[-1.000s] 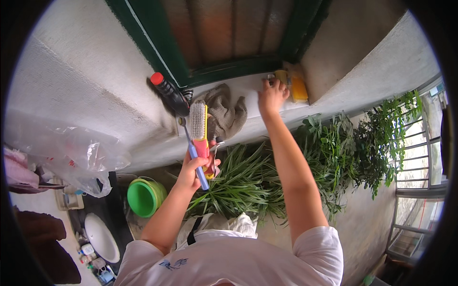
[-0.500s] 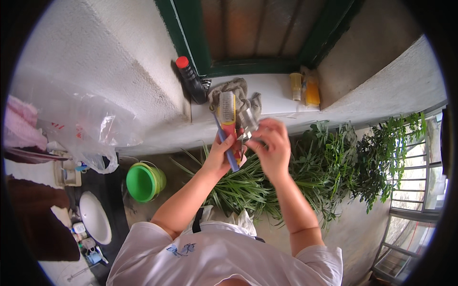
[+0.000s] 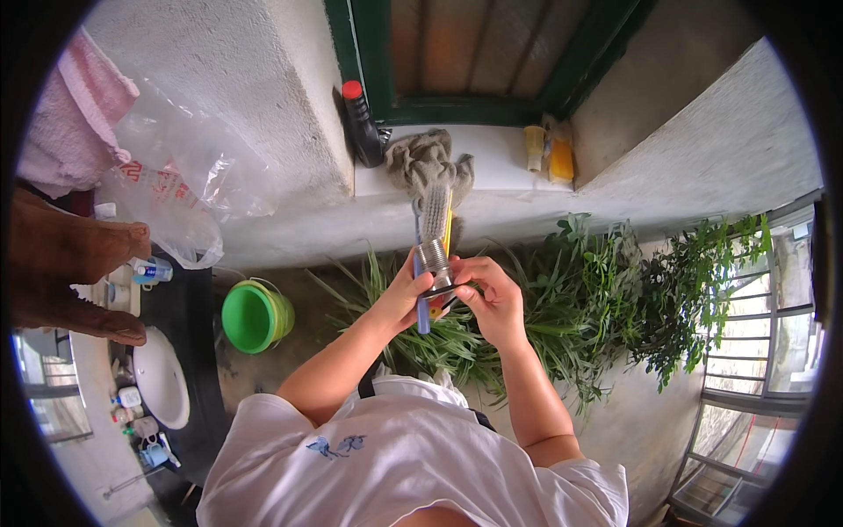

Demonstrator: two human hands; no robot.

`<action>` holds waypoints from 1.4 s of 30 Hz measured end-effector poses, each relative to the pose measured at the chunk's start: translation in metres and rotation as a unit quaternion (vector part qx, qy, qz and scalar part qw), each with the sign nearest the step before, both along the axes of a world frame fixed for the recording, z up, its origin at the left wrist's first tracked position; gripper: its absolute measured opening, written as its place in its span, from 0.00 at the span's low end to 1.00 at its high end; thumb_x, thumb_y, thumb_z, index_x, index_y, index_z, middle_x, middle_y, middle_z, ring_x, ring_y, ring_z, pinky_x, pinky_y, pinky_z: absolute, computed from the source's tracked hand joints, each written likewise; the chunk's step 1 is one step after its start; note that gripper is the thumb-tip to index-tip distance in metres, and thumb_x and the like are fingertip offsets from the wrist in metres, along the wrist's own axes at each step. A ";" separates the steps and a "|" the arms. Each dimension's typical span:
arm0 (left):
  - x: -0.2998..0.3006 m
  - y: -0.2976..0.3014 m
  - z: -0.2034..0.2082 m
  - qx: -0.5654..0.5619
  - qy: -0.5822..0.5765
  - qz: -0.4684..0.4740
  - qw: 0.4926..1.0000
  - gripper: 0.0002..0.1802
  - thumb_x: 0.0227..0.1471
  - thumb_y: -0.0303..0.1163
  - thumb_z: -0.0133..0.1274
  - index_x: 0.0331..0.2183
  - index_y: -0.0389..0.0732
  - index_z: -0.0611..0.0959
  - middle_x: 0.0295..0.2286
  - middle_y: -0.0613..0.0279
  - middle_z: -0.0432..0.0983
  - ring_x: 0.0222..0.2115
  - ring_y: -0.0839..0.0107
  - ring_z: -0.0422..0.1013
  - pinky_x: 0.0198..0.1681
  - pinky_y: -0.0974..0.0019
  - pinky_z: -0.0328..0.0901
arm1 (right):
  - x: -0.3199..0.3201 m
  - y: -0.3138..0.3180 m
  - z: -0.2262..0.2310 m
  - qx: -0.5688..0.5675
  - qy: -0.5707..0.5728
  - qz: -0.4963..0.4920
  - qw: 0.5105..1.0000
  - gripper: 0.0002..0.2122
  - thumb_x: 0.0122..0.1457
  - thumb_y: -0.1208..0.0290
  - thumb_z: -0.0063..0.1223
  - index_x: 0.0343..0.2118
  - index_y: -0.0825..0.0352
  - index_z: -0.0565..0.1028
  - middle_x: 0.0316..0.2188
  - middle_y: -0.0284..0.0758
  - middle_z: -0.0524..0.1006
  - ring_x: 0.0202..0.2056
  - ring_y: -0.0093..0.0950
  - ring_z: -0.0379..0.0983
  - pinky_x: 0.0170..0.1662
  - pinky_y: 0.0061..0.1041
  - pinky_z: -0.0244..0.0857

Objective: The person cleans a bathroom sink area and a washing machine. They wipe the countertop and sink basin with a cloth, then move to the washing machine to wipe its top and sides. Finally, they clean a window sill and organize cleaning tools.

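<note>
In front of my body, my left hand (image 3: 400, 297) is closed around several things together. Among them is a brush (image 3: 435, 209) with grey bristles and a red and yellow handle, bristle end pointing away from me. Alongside lies a slim blue stick-like handle (image 3: 423, 314). On top of the brush sits a shiny metal pipe fitting (image 3: 434, 258) with a threaded barrel and a dark flat rim. My right hand (image 3: 493, 304) pinches that rim between thumb and fingers. Part of the brush handle is hidden behind the fitting and my fingers.
Beyond my hands, a white ledge holds a crumpled grey cloth (image 3: 430, 158), a black bottle (image 3: 363, 127) with a red cap, and a yellow bottle (image 3: 561, 160). Leafy plants (image 3: 606, 299) spread below and right. A green bucket (image 3: 256, 316) and white basin (image 3: 162, 378) stand left.
My right hand has come down closer to my left hand. The metal fitting, blurred and tilted before, now lies lengthwise over the brush. The view has shifted slightly.
</note>
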State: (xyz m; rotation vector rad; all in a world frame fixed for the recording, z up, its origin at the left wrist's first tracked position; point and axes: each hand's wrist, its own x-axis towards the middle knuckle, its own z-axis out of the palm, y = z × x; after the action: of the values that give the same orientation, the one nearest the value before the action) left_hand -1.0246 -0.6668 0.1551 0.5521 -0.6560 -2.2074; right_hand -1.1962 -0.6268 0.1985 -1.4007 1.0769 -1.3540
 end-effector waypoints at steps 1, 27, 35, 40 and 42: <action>0.006 0.000 -0.006 0.000 0.007 -0.020 1.000 0.45 0.42 0.53 0.66 0.55 0.44 0.65 0.45 0.62 0.73 0.38 0.73 0.74 0.32 0.69 0.71 | 0.002 0.000 0.005 -0.004 0.028 0.020 0.999 0.07 0.55 0.78 0.59 0.35 0.72 0.74 0.42 0.39 0.72 0.47 0.31 0.70 0.51 0.30 0.65; 0.097 -0.007 -0.014 0.021 -0.020 -0.022 0.999 0.52 0.37 0.52 0.67 0.57 0.35 0.63 0.35 0.62 0.74 0.32 0.75 0.71 0.46 0.64 0.65 | -0.041 -0.299 -0.118 0.043 0.474 -0.388 0.789 0.18 0.53 0.66 0.49 0.49 0.59 0.72 0.50 0.43 0.70 0.48 0.45 0.67 0.54 0.41 0.59; 0.101 0.005 0.002 -0.002 -0.024 -0.010 1.000 0.48 0.37 0.51 0.68 0.55 0.39 0.65 0.51 0.54 0.66 0.36 0.73 0.73 0.46 0.62 0.68 | 0.055 -0.227 -0.135 -0.182 0.411 -0.156 0.879 0.13 0.50 0.72 0.50 0.39 0.63 0.78 0.42 0.36 0.75 0.47 0.37 0.70 0.55 0.36 0.61; 0.111 0.020 0.003 -0.008 -0.009 -0.005 1.000 0.49 0.38 0.51 0.68 0.56 0.38 0.64 0.46 0.56 0.68 0.36 0.71 0.73 0.46 0.63 0.68 | 0.050 -0.175 -0.115 -0.058 0.574 -0.002 0.817 0.09 0.52 0.68 0.50 0.34 0.61 0.79 0.36 0.36 0.78 0.39 0.39 0.74 0.45 0.38 0.67; 0.114 0.027 0.015 -0.012 -0.034 0.007 0.999 0.54 0.37 0.55 0.67 0.57 0.35 0.62 0.34 0.61 0.74 0.35 0.71 0.71 0.44 0.67 0.67 | 0.047 -0.169 -0.103 0.014 0.593 0.038 0.804 0.09 0.53 0.65 0.50 0.33 0.60 0.79 0.32 0.38 0.79 0.35 0.40 0.76 0.40 0.38 0.69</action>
State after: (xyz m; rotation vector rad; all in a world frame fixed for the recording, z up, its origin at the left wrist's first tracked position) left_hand -0.9103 -0.6398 0.1702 0.6195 -0.7097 -2.1729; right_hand -1.1496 -0.7954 0.0951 -2.2945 1.7392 -0.2362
